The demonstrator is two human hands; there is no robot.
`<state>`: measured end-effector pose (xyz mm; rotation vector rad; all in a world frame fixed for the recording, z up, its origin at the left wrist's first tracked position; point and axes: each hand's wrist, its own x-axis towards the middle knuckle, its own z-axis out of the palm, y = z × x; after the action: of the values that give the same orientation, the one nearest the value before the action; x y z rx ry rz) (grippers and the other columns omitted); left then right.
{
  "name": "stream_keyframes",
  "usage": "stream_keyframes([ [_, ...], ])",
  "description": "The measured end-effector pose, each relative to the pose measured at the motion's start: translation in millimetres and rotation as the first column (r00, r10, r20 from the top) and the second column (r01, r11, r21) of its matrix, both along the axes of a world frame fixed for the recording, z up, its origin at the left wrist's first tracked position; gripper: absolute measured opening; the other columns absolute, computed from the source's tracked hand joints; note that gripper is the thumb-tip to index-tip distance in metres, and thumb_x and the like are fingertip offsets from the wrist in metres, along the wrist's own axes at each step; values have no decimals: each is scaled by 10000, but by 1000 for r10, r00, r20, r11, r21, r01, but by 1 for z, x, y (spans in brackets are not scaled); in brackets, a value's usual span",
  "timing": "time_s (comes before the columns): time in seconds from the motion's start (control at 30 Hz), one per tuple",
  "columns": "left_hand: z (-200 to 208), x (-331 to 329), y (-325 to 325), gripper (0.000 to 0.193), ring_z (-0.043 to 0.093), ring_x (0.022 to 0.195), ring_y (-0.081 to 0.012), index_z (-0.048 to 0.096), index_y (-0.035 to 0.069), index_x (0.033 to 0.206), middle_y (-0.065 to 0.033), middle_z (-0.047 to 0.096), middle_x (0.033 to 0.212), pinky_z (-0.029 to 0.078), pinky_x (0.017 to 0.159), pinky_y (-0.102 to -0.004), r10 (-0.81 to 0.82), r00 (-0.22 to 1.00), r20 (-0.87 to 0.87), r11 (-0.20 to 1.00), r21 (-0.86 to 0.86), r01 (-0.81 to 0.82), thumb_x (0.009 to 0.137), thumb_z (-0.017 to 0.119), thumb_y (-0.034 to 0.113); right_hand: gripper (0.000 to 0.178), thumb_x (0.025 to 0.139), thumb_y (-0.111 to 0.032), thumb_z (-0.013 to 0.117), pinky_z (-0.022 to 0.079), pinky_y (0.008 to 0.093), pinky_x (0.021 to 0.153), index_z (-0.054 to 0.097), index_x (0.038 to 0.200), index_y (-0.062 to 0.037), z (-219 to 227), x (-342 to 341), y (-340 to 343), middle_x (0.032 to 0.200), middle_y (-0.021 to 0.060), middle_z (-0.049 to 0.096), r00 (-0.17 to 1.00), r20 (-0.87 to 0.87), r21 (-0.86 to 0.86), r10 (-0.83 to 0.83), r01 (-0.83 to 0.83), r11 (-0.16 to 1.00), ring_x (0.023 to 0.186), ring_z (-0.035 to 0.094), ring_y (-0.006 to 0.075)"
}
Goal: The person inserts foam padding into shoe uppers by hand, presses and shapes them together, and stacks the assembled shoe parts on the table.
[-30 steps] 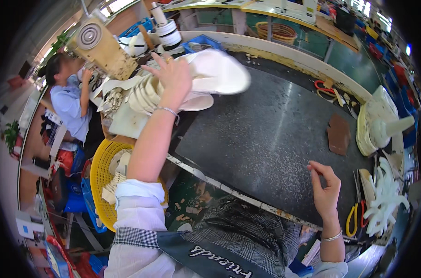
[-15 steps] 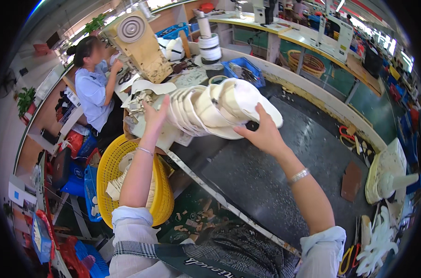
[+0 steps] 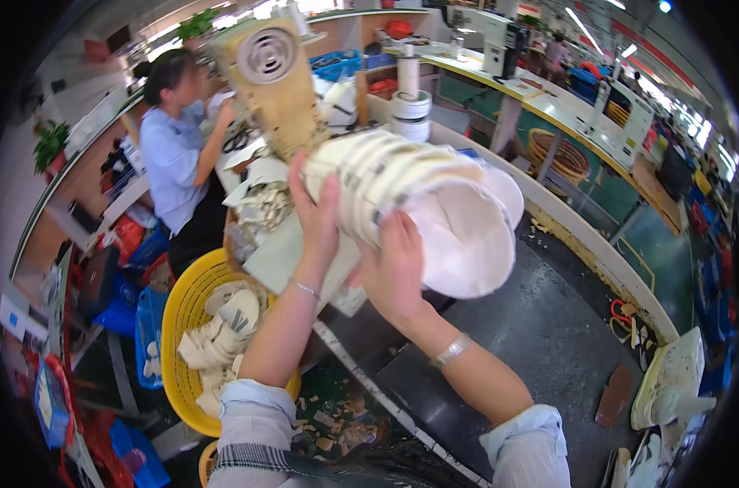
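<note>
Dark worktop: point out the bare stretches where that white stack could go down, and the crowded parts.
The dark worktop lies bare between the right hand and the scissors by the raised rim. Crowded: the left end under the white stack, where the left hand grips, and the yellow basket, full of pieces.

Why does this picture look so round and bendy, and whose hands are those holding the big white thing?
The picture comes from a small camera worn on a person's head, looking down. Its lens sees very wide, so straight edges bend. The two arms coming from the bottom belong to that person. The left hand and the right hand together hold up a thick stack of cream-white curved pieces, nested like cups, above a dark flat worktable. Down on the left stands a round yellow plastic basket with more pale pieces inside. A flat brown piece lies on the table at the right. Another person in a light blue shirt works farther back.
</note>
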<state>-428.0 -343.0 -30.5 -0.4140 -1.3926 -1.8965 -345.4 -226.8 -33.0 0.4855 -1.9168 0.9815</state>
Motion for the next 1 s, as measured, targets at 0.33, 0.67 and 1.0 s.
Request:
stream_keyframes([
  [0.33, -187, -190, -24, 549, 152, 1432, -226, 177, 33, 1482, -139, 182, 1544, 75, 1174, -358, 351, 862, 365, 588, -803, 100, 1025, 220, 334, 280, 779, -225, 677, 467, 458, 729, 583, 920, -3, -92, -126, 61, 885, 187, 609, 906, 368, -246, 210, -123, 961, 817, 593, 327],
  [0.67, -56, -60, 18, 626, 374, 1324, -287, 333, 74, 1442, -144, 372, 1458, 319, 1073, -363, 403, 903, -146, 656, -642, -397, 929, 559, 351, 780, 719, -310, 760, 235, 540, 1065, 381, 1346, -44, 41, 233, 224, 1391, 256, 345, 778, 359, 431, -516, 352, 831, 1302, 290, 444],
  [1.0, -4, 204, 202, 494, 404, 1274, -286, 453, 15, 1309, -151, 474, 1317, 278, 1079, -413, -525, 847, 84, 546, -731, 410, 826, 555, -4, 684, 652, -107, 690, 278, 543, 1074, 508, 1309, -156, 15, 557, 397, 1442, 250, 318, -416, 488, 667, -768, 745, 20, 1313, 253, 497],
])
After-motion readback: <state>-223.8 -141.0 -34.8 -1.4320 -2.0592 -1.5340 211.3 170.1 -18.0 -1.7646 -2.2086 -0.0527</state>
